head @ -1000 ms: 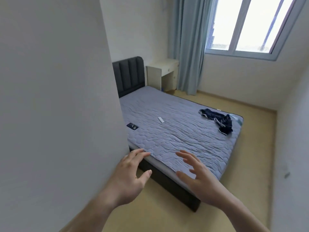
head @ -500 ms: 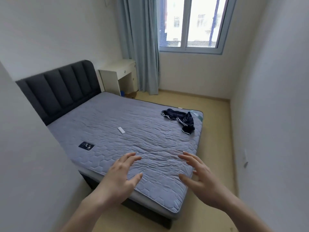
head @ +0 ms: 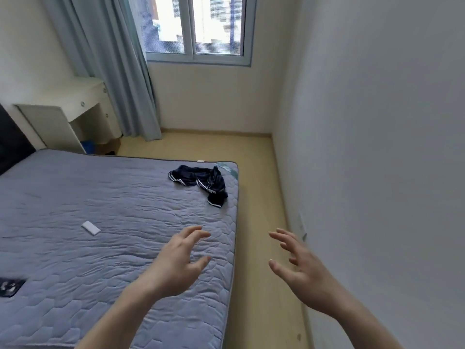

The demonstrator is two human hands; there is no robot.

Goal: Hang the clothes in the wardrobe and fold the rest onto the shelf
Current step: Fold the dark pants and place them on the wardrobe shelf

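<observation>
Now, the scene line by line.
Garment: dark navy shorts with white stripes (head: 200, 181) lie crumpled near the far right corner of the bed, close to its right edge, untouched.
Change of view: over the last second the view has swung from a blank wall at the left toward the window side; the shorts, earlier small and far off, now sit larger and nearer the middle.
Left hand (head: 176, 263): raised above the mattress, fingers (head: 198, 231) spread and lightly bent, holding nothing, well apart from the shorts.
Right hand (head: 299, 268): out over the floor strip between bed and right wall, fingers (head: 281, 235) splayed, holding nothing; half a second ago it hovered over the mattress edge.
Meaning for the task: both hands are free and the person appears to be walking round the foot of the bed toward the shorts; picking them up looks like the step in hand, not yet begun.
Bed (head: 100, 197): grey quilted mattress, bare apart from a few items.
Small items: a white remote-like bar (head: 90, 227) lies left of the hands; a dark flat object (head: 11, 287) sits at the left edge.
Beyond: a white desk (head: 60, 107), pale blue curtain (head: 113, 71) and window (head: 193, 26) stand at the far side.
Wardrobe and shelf: neither is in view.
</observation>
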